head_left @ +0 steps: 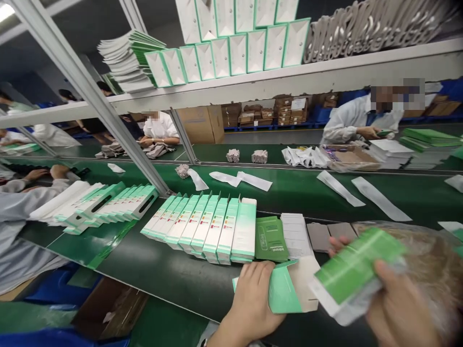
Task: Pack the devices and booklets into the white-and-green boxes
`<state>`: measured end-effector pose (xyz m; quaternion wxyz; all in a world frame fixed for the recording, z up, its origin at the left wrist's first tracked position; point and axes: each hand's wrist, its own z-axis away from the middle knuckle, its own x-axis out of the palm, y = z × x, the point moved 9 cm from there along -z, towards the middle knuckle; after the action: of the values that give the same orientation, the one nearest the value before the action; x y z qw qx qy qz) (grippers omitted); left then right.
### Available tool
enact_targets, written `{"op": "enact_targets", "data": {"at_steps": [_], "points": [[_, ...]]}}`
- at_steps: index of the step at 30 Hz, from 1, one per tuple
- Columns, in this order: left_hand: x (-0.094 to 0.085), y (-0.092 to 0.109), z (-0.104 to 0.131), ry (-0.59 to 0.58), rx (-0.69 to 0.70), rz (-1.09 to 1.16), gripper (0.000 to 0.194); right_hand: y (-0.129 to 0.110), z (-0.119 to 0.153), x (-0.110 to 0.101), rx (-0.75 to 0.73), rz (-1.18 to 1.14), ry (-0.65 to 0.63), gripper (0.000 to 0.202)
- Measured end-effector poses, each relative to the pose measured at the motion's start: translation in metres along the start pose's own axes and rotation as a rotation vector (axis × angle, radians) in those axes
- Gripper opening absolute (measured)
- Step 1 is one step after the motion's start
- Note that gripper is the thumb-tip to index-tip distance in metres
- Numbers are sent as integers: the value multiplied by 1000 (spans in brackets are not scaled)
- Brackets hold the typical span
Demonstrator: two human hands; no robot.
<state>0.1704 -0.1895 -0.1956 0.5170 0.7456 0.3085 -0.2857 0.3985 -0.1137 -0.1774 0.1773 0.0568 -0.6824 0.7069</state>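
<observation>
My left hand (pixel 253 294) is closed around a mint-green and white carton (pixel 284 289), whose open flaps face right. In my right hand (pixel 401 294), slightly blurred, is a green booklet (pixel 361 265) together with a white piece beneath it that I cannot make out fully. The booklet's lower left end is close to the carton's open end. Behind my left hand lie a stack of green booklets (pixel 271 238) and a stack of printed white leaflets (pixel 297 235). Grey pouches (pixel 320 237) lie beyond my right hand.
A row of cartons (pixel 197 226) leans to the left of the booklets. White sleeves (pixel 255 181) lie on the green conveyor (pixel 296 185). Overhead, a shelf (pixel 253 86) bears stacked cartons. At the right is a clear plastic bag (pixel 430 260); co-workers sit across and at left.
</observation>
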Motion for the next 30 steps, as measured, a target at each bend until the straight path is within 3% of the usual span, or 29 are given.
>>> {"op": "enact_targets", "data": {"at_steps": [3,6,11,15,18,23,30], "points": [[2,4,-1,43,46,-38,54,19,-3,23,80,-109,-17,58],[2,2,-4,63,37,-57,52,24,-6,32,14,-97,-8,59],[2,1,-9,117,9,-62,51,22,1,34,-138,30,16,61],[6,-5,-13,150,-70,-66,49,35,3,28,-109,218,65,66],[12,-7,-15,148,-64,-73,51,41,1,21,-100,210,104,70],[28,-1,-11,35,93,-176,74,45,-8,28,-80,182,-32,72],[40,11,-5,-104,229,-254,83,54,-20,19,-10,160,-52,69]]}}
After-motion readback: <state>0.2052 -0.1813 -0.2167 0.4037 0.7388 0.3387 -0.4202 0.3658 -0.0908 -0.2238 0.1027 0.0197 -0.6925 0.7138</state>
